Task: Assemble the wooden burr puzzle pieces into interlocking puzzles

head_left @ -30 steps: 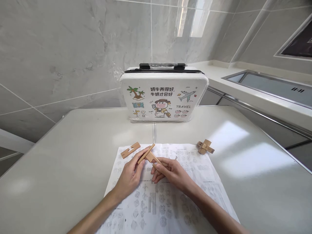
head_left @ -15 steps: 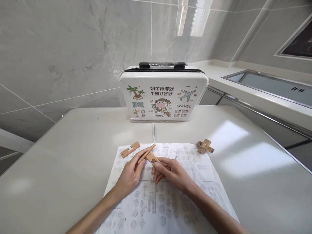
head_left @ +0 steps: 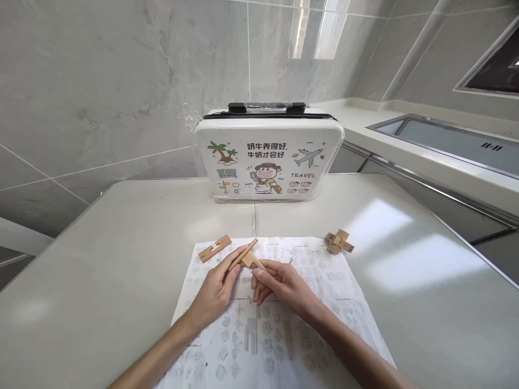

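Joinery in progress: left hand [head_left: 217,289] pinches a wooden slat [head_left: 248,249], right hand [head_left: 284,283] pinches a second slat [head_left: 253,262], both crossed just above the printed sheet [head_left: 324,292] on the counter [head_left: 121,259]. Lining up notches looks like the fiddly bit. Little case [head_left: 270,154] behind is shut, so contents unseen.

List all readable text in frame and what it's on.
"奶牛养得好, 牛奶才会好": white case, front, upper middle.
"TRAVEL": same case, lower right.
Paper sheet: print too small to read.
Mark on the counter panel at right: too blurred.
Wooden pieces in left hand and right hand: no lettering seen.
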Demonstrator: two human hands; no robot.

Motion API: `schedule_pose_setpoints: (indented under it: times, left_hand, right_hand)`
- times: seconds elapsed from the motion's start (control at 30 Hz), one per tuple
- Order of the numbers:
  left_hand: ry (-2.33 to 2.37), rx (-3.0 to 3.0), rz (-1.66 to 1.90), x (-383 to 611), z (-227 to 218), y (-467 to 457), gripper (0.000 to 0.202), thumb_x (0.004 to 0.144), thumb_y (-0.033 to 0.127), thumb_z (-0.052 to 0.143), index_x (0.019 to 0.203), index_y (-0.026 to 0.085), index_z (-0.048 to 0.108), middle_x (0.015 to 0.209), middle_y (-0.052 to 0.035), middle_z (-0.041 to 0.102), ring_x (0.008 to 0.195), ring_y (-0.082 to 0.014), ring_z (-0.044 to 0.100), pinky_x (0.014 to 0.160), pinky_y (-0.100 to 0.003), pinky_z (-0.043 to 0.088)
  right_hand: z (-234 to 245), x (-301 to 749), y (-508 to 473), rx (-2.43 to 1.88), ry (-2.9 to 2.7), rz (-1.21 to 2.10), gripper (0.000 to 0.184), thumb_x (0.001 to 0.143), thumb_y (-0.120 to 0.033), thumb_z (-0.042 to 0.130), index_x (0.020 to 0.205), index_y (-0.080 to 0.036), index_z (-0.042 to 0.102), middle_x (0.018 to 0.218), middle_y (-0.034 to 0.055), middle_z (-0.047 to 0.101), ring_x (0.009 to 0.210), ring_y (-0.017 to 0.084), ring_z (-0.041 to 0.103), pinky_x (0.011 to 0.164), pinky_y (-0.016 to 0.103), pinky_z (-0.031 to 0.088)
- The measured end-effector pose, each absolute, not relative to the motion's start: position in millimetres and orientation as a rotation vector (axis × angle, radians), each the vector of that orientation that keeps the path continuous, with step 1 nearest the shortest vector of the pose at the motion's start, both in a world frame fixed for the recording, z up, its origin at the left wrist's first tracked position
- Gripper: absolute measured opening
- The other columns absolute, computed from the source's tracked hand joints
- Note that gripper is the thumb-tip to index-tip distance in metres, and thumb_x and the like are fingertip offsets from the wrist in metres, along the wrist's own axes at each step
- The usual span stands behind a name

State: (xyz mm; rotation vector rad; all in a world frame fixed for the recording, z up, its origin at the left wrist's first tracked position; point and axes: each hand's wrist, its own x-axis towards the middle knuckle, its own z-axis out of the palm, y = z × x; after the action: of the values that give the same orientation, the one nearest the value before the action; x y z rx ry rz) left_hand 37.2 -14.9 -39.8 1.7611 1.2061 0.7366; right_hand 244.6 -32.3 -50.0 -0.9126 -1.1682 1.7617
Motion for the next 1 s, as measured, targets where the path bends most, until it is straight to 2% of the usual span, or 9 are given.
schedule_pose_setpoints:
  times: [0.13,0.27,0.37,0.47,0.7,0.9,1.0]
  left_hand:
    - [1.196,1.755,0.711,36.2,-38.8,-14.2,0.047,0.109,0.042,0.045,0.153,0.027,0.054,0.156,-0.0063,0.059,0.143,-0.0275,0.055,0.122,-0.040,0.043]
    - [1.160,1.771,0.689,34.5,-37.8,-12.5,0.046,0.109,0.042,0.045,0.152,0.028,0.055,0.151,-0.0067,0.063,0.141,-0.0287,0.057,0.117,-0.041,0.048]
    - [1.164,1.779,0.696,34.7,-40.8,-12.7,0.048,0.110,0.042,0.044,0.154,0.027,0.053,0.153,-0.0076,0.062,0.140,-0.0287,0.058,0.118,-0.042,0.048]
    - [1.160,1.800,0.715,35.7,-43.6,-13.5,0.051,0.110,0.043,0.045,0.159,0.027,0.048,0.158,-0.0080,0.057,0.144,-0.0279,0.055,0.124,-0.044,0.042]
    - [1.115,1.800,0.676,35.1,-38.5,-12.1,0.049,0.110,0.043,0.044,0.156,0.028,0.052,0.157,-0.0065,0.058,0.148,-0.0284,0.052,0.125,-0.045,0.041]
    - [1.092,1.864,0.644,38.9,-41.1,-14.5,0.050,0.111,0.042,0.043,0.159,0.031,0.049,0.162,-0.0034,0.052,0.153,-0.0271,0.045,0.129,-0.046,0.035]
    - [1.058,1.896,0.610,42.1,-41.7,-16.5,0.049,0.111,0.041,0.042,0.159,0.033,0.048,0.162,-0.0014,0.052,0.153,-0.0259,0.045,0.128,-0.045,0.037]
  right_hand:
    - [-51.3,246.3,-31.6,-0.908,-1.207,1.771,0.043,0.097,-0.059,0.066,0.090,-0.017,0.069,0.080,0.0025,0.067,0.064,0.017,0.070,0.064,0.033,0.062]
    - [-49.8,248.6,-31.1,-0.889,-1.231,1.789,0.042,0.097,-0.059,0.065,0.087,-0.018,0.069,0.076,0.0010,0.064,0.062,0.016,0.068,0.062,0.032,0.060]
    - [-50.9,247.1,-30.8,-0.894,-1.206,1.776,0.042,0.097,-0.059,0.066,0.092,-0.018,0.071,0.080,0.0018,0.065,0.063,0.016,0.069,0.063,0.033,0.061]
    - [-53.5,245.0,-30.6,-0.906,-1.176,1.759,0.042,0.097,-0.060,0.066,0.098,-0.018,0.072,0.084,0.0027,0.067,0.064,0.016,0.070,0.063,0.034,0.061]
    - [-49.3,247.3,-30.8,-0.905,-1.228,1.784,0.042,0.098,-0.059,0.064,0.087,-0.018,0.068,0.076,0.0006,0.062,0.059,0.015,0.066,0.058,0.031,0.057]
    - [-52.4,245.2,-30.8,-0.918,-1.228,1.733,0.044,0.099,-0.061,0.062,0.085,-0.019,0.065,0.076,0.0006,0.062,0.058,0.016,0.065,0.056,0.031,0.057]
    - [-55.4,244.4,-29.9,-0.925,-1.247,1.719,0.045,0.099,-0.061,0.061,0.084,-0.019,0.064,0.075,0.0011,0.062,0.058,0.016,0.065,0.055,0.031,0.056]
